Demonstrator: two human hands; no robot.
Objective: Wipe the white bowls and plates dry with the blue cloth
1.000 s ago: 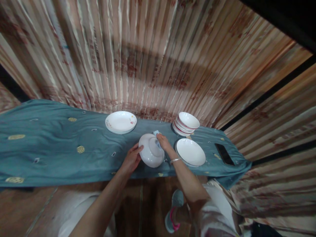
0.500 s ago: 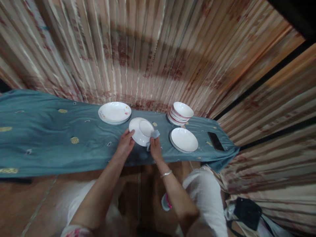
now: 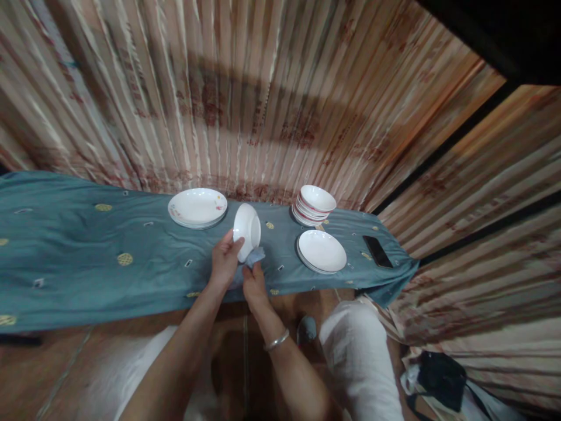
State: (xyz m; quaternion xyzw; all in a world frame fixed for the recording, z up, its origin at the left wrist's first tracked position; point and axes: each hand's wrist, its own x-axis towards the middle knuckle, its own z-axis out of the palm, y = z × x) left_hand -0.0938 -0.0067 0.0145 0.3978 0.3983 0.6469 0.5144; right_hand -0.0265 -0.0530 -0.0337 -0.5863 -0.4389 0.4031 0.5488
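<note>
A white deep plate [image 3: 245, 227] is tilted up on edge above the table, its underside with the foot ring facing right. My left hand [image 3: 224, 262] grips its lower left rim, thumb across the outside. Pinched in my right hand [image 3: 255, 283] is a light blue-grey cloth [image 3: 256, 256], which lies against the plate's lower edge. To the right sits a stack of white plates [image 3: 322, 251]. Behind that stands a pile of white bowls [image 3: 318, 199] with red bands. Oval plates [image 3: 198, 207] with a floral pattern are stacked at the back left.
A teal patterned cloth [image 3: 79, 251] covers the long narrow table. A dark phone [image 3: 377, 251] lies near its right end. Pleated curtains [image 3: 228, 99] hang right behind, and a black bag [image 3: 442, 380] rests at the lower right.
The plate has turned from nearly face-down to steeply on edge. My right hand and the cloth have moved left and down around its rim. The view has shifted slightly.
</note>
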